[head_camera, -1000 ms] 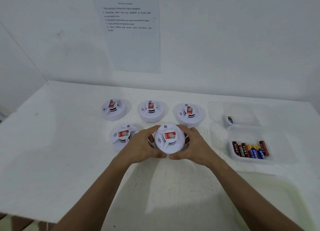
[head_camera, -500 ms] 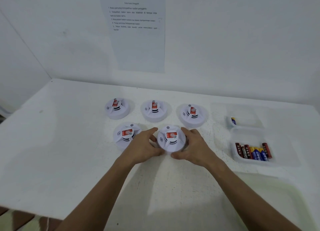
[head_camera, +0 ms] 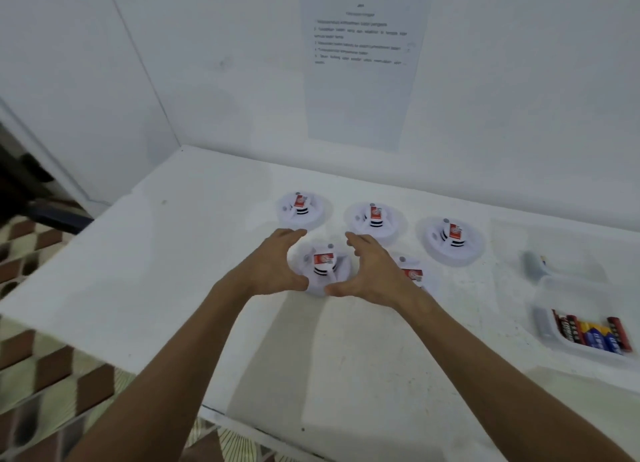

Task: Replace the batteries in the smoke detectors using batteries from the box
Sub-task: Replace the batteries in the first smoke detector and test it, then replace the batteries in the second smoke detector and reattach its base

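White tabletop [head_camera: 173, 271]: my left hand [head_camera: 273, 267] and right hand [head_camera: 372, 271], fingers apart, have shifted from the right front detector [head_camera: 412, 274] to cup the left one [head_camera: 323, 265], next for batteries.

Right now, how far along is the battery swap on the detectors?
Nothing looks finished: all five smoke detectors sit face-up and closed on the table. In hand: the left hand and right hand are cupped around the near-left detector; contact is too blurred to judge. Left: opening every unit. The batteries lie in their clear box.
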The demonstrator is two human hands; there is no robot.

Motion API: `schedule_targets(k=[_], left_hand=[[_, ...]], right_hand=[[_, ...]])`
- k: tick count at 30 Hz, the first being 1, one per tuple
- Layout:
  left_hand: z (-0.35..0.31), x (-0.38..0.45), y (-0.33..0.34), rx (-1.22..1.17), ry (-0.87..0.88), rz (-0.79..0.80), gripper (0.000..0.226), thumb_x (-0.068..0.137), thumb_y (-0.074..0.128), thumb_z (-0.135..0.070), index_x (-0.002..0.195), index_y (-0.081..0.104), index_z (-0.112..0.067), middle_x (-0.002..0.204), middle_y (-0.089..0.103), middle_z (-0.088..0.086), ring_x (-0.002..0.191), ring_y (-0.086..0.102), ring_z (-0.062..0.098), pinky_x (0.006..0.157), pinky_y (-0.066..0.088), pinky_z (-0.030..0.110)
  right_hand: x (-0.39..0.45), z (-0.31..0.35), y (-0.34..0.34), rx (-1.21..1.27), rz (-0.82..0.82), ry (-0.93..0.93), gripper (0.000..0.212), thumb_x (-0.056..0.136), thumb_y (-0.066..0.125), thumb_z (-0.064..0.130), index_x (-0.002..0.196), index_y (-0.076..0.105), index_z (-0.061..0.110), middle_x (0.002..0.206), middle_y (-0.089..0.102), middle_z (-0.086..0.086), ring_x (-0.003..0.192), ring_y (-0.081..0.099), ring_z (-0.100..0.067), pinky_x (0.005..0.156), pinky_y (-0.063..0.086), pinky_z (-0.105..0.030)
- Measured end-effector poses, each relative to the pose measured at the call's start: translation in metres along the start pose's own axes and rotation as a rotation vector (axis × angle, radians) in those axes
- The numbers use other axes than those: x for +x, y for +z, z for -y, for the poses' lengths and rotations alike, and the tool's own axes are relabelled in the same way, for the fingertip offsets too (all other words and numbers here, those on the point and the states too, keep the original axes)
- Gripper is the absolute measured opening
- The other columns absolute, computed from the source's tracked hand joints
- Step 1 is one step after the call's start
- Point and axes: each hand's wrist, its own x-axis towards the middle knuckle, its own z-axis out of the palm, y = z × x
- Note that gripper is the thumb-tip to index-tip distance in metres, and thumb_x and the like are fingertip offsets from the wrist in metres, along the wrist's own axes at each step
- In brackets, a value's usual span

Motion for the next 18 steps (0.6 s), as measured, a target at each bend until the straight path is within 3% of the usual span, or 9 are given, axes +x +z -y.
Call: schedule_targets(k=[2, 3, 5, 8, 12, 16, 18], left_hand=[[0.02, 0.01, 0.002, 0.034, 0.002, 0.047, 0.044, 0.05, 0.077, -0.035, 0.084, 0.054, -0.022, 0.085, 0.059, -0.004, 0.08, 0.054, 0.019, 0.069, 0.052, 0.047], [0.024, 0.011, 0.002, 0.049, 0.014, 0.059, 0.044, 0.05, 0.078, -0.035, 0.083, 0.051, -0.023, 0.085, 0.058, -0.004, 0.081, 0.054, 0.02, 0.071, 0.051, 0.051], [0.02, 0.008, 0.002, 0.037, 0.027, 0.069, 0.048, 0.057, 0.082, -0.029, 0.089, 0.048, -0.02, 0.095, 0.056, -0.007, 0.09, 0.051, 0.019, 0.083, 0.051, 0.046], [0.017, 0.013, 0.002, -0.012, 0.014, 0.141, 0.057, 0.059, 0.081, -0.026, 0.108, 0.053, -0.016, 0.111, 0.057, -0.003, 0.102, 0.05, 0.017, 0.088, 0.047, 0.033], [0.023, 0.019, 0.002, -0.042, 0.05, 0.156, 0.059, 0.055, 0.078, -0.025, 0.111, 0.061, -0.018, 0.105, 0.063, 0.0, 0.096, 0.056, 0.018, 0.085, 0.052, 0.042], [0.025, 0.015, 0.005, -0.088, 0.057, 0.129, 0.06, 0.055, 0.079, -0.026, 0.112, 0.062, -0.017, 0.108, 0.063, 0.0, 0.1, 0.052, 0.015, 0.086, 0.051, 0.039], [0.025, 0.01, 0.007, -0.124, 0.054, 0.098, 0.061, 0.055, 0.081, -0.025, 0.113, 0.063, -0.021, 0.11, 0.062, -0.005, 0.102, 0.052, 0.01, 0.085, 0.05, 0.028]], right_hand=[[0.011, -0.003, 0.014, -0.042, 0.022, 0.018, 0.111, 0.049, 0.082, 0.061, 0.139, 0.043, 0.009, 0.133, 0.051, -0.006, 0.126, 0.047, -0.021, 0.101, 0.042, -0.032], [0.012, -0.004, 0.017, -0.049, 0.036, 0.033, 0.11, 0.05, 0.086, 0.055, 0.14, 0.041, 0.01, 0.132, 0.049, -0.005, 0.125, 0.046, -0.02, 0.095, 0.041, -0.028], [0.014, -0.01, 0.025, -0.049, 0.045, 0.064, 0.104, 0.055, 0.092, 0.04, 0.14, 0.038, 0.01, 0.13, 0.045, -0.005, 0.123, 0.043, -0.02, 0.089, 0.039, -0.026], [0.019, -0.017, 0.035, -0.066, 0.0, 0.072, 0.094, 0.049, 0.092, 0.044, 0.127, 0.046, 0.017, 0.119, 0.049, -0.003, 0.116, 0.042, -0.02, 0.082, 0.037, -0.028], [0.023, -0.018, 0.041, -0.054, -0.024, 0.094, 0.089, 0.046, 0.09, 0.049, 0.121, 0.052, 0.018, 0.114, 0.054, -0.003, 0.11, 0.042, -0.02, 0.081, 0.034, -0.029], [0.021, -0.017, 0.037, -0.018, -0.02, 0.06, 0.091, 0.05, 0.094, 0.038, 0.127, 0.051, 0.017, 0.118, 0.052, -0.004, 0.112, 0.043, -0.019, 0.085, 0.035, -0.026], [0.016, -0.015, 0.031, 0.001, -0.015, 0.042, 0.097, 0.053, 0.095, 0.031, 0.135, 0.046, 0.014, 0.121, 0.048, -0.003, 0.115, 0.044, -0.018, 0.089, 0.036, -0.025]])
